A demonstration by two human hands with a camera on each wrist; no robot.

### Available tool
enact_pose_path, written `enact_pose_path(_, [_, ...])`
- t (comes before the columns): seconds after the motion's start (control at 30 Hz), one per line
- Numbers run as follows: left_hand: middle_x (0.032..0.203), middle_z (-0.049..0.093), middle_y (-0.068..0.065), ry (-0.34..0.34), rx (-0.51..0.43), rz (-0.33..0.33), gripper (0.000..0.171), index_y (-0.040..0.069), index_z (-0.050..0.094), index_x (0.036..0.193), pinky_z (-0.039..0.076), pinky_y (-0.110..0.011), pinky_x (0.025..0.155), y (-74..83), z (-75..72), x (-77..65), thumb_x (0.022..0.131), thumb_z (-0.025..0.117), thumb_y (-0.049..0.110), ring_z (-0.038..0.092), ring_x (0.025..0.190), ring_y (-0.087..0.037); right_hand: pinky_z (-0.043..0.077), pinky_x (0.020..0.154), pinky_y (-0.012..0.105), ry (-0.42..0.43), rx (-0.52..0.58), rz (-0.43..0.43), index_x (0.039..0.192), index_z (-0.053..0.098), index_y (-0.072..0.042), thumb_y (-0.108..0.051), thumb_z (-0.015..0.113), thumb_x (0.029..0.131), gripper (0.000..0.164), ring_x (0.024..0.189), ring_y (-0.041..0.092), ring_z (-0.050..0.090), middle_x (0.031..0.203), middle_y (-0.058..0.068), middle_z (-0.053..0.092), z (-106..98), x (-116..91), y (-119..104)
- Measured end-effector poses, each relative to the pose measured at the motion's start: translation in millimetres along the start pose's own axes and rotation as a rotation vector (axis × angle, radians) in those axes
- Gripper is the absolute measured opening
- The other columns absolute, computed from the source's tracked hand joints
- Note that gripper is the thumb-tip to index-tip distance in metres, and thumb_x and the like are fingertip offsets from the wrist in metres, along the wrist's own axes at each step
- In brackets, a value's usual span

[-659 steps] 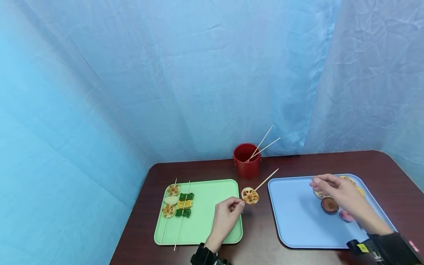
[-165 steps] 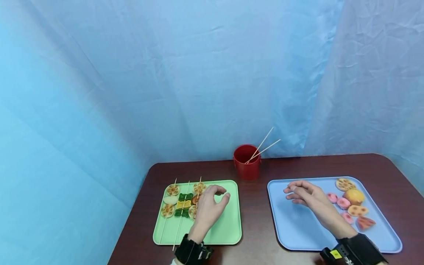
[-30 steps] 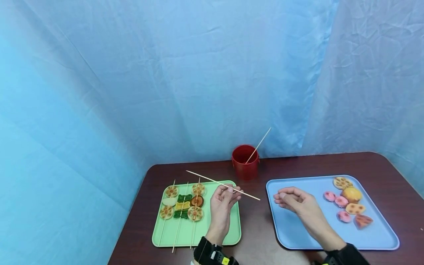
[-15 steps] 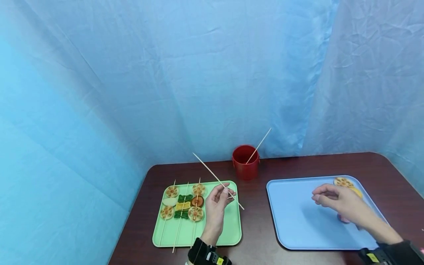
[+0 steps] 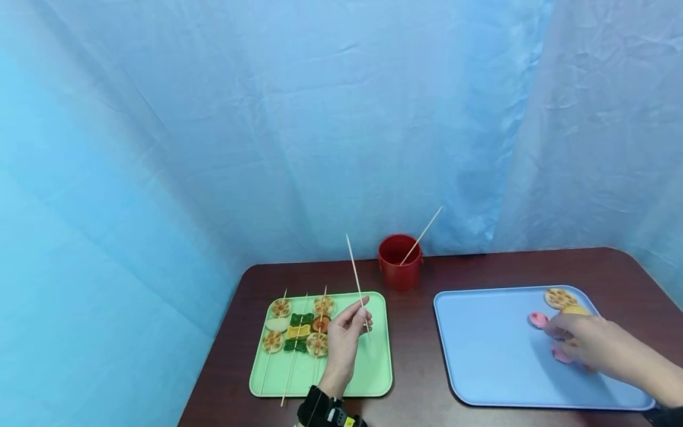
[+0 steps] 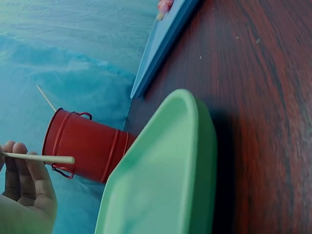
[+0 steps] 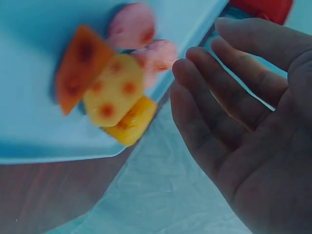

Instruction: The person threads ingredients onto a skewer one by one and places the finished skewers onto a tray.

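Note:
In the head view my left hand (image 5: 343, 347) pinches a bare wooden skewer (image 5: 353, 267) above the green tray (image 5: 377, 376), its long end pointing up. Its blunt end (image 6: 66, 159) shows in the left wrist view. My right hand (image 5: 605, 347) is over the food pieces on the blue tray (image 5: 496, 362), hiding some. The right wrist view shows its fingers apart and loosely bent, nothing between them. Near the fingertips lie pink pieces (image 7: 131, 25), an orange wedge (image 7: 84, 63), a spotted pale-yellow slice (image 7: 117, 87) and a yellow piece (image 7: 136, 122).
Three loaded skewers lie on the green tray: one with lotus root slices (image 5: 273, 342), one with green and yellow pieces (image 5: 299, 332), one with a mushroom (image 5: 321, 324). A red bucket (image 5: 400, 276) behind holds one skewer (image 5: 427, 228). A lotus root slice (image 5: 560, 298) sits on the blue tray.
The lotus root skewer held earlier now lies on the green tray. One skewer left the bucket for my left hand, which has turned it upright. My right hand moved right to the food.

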State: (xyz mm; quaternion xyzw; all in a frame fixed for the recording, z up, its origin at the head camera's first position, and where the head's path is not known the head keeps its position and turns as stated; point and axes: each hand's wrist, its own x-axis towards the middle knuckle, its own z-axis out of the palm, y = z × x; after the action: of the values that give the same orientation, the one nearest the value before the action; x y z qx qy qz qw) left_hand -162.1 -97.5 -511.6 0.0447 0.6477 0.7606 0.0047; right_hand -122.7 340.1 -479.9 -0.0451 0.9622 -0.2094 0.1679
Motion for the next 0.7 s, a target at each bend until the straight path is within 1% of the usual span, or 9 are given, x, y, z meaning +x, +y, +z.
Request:
enact_pose_path(0.1, [0.103, 0.066, -0.022, -0.01, 0.0, -0.02, 0.036, -0.001, 0.065, 0.136, 0.056, -0.028, 0.081, -0.9, -1.9, -0.9, 0.106, 0.061, 0.018, 0.063, 0.089, -0.016, 0.057, 0.077, 0.052, 0.002, -0.133, -0.046, 0.108, 0.074, -0.004, -0.018, 0.085, 0.084, 0.03, 0.088, 0.026, 0.066, 0.101, 0.006, 0.072, 6.0, 0.7, 3.3])
enact_pose_path(0.13, [0.103, 0.066, -0.021, -0.013, 0.003, -0.027, 0.036, -0.001, 0.065, 0.136, 0.056, -0.028, 0.081, -1.3, -2.4, -1.3, 0.106, 0.061, 0.017, 0.063, 0.09, -0.017, 0.056, 0.08, 0.056, 0.015, -0.179, -0.071, 0.106, 0.075, -0.006, -0.019, 0.086, 0.084, 0.028, 0.09, 0.026, 0.065, 0.1, 0.005, 0.072, 7.9, 0.8, 4.2])
enact_pose_path(0.17, [0.104, 0.066, -0.022, -0.015, 0.008, -0.036, 0.035, 0.0, 0.066, 0.135, 0.056, -0.028, 0.082, -1.5, -2.8, -1.8, 0.105, 0.062, 0.017, 0.063, 0.091, -0.019, 0.056, 0.08, 0.056, 0.031, -0.218, -0.095, 0.103, 0.076, -0.009, -0.019, 0.086, 0.084, 0.024, 0.089, 0.025, 0.065, 0.096, 0.003, 0.071, 10.0, 0.3, 5.1])
enact_pose_path(0.27, [0.103, 0.066, -0.022, -0.021, 0.03, -0.056, 0.034, 0.001, 0.067, 0.134, 0.056, -0.028, 0.082, -2.0, -3.2, -2.9, 0.105, 0.063, 0.017, 0.064, 0.093, -0.022, 0.057, 0.071, 0.038, 0.078, -0.277, -0.15, 0.097, 0.074, -0.016, -0.016, 0.084, 0.085, 0.016, 0.077, 0.013, 0.059, 0.082, -0.007, 0.06, 15.8, -2.4, 7.4])
enact_pose_path(0.33, [0.101, 0.066, -0.021, -0.024, 0.036, -0.067, 0.034, 0.0, 0.068, 0.134, 0.057, -0.028, 0.083, -2.6, -3.1, -3.1, 0.104, 0.064, 0.018, 0.064, 0.094, -0.023, 0.05, 0.063, 0.028, 0.118, -0.296, -0.191, 0.095, 0.072, -0.019, -0.013, 0.083, 0.086, 0.016, 0.071, 0.007, 0.051, 0.075, -0.01, 0.049, 19.4, -4.1, 9.4])
enact_pose_path(0.37, [0.101, 0.066, -0.021, -0.027, 0.035, -0.071, 0.035, 0.0, 0.068, 0.134, 0.057, -0.028, 0.083, -3.0, -2.9, -3.0, 0.104, 0.064, 0.019, 0.064, 0.093, -0.022, 0.046, 0.061, 0.025, 0.136, -0.302, -0.204, 0.094, 0.071, -0.02, -0.012, 0.083, 0.086, 0.017, 0.069, 0.005, 0.049, 0.073, -0.01, 0.045, 21.1, -4.6, 10.2])
enact_pose_path(0.5, [0.103, 0.067, -0.022, -0.045, 0.017, -0.073, 0.035, -0.001, 0.068, 0.133, 0.057, -0.03, 0.085, -4.8, -2.8, -2.5, 0.104, 0.064, 0.018, 0.065, 0.092, -0.019, 0.04, 0.06, 0.024, 0.165, -0.315, -0.22, 0.093, 0.07, -0.02, -0.009, 0.081, 0.087, 0.017, 0.067, 0.004, 0.044, 0.073, -0.01, 0.041, 25.7, -3.3, 13.7])
enact_pose_path(0.63, [0.119, 0.066, -0.029, -0.064, 0.004, -0.06, 0.034, -0.008, 0.066, 0.13, 0.057, -0.03, 0.087, -5.1, -2.3, -2.6, 0.104, 0.063, 0.014, 0.067, 0.096, -0.02, 0.036, 0.059, 0.024, 0.186, -0.318, -0.248, 0.091, 0.069, -0.02, -0.005, 0.079, 0.087, 0.018, 0.065, 0.004, 0.041, 0.072, -0.009, 0.039, 29.5, -1.0, 17.3])
enact_pose_path(0.7, [0.129, 0.063, -0.03, -0.069, -0.004, -0.054, 0.034, -0.012, 0.065, 0.129, 0.057, -0.03, 0.087, -5.3, -2.0, -2.7, 0.104, 0.062, 0.011, 0.068, 0.099, -0.023, 0.035, 0.058, 0.024, 0.224, -0.319, -0.28, 0.088, 0.068, -0.02, -0.003, 0.078, 0.085, 0.02, 0.064, 0.004, 0.039, 0.072, -0.01, 0.04, 32.0, -0.4, 18.6])
